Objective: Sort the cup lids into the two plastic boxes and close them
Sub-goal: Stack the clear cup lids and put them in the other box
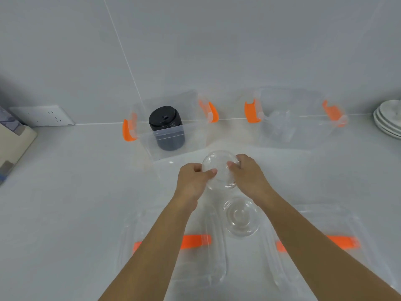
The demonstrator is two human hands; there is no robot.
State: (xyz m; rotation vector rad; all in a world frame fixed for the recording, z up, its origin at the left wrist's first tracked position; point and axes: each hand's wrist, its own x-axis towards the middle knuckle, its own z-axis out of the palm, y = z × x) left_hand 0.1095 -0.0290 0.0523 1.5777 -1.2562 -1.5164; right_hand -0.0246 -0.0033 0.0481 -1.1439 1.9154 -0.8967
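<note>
My left hand (193, 181) and my right hand (247, 174) both grip a small stack of clear cup lids (220, 170), held above the counter in front of the boxes. Another clear lid stack (240, 218) lies on the counter just below my hands. The left plastic box (195, 131), with orange latches, holds a tall stack of black lids (166, 127). The right plastic box (308, 131) holds clear lids (280, 124) that are hard to make out. Two clear box covers with orange strips lie near me, the left cover (195, 242) and the right cover (338, 242), partly under my forearms.
A stack of white plates (388, 120) stands at the far right edge. A wall socket (43, 116) and a beige appliance (13, 144) are at the left. The tiled wall rises right behind the boxes.
</note>
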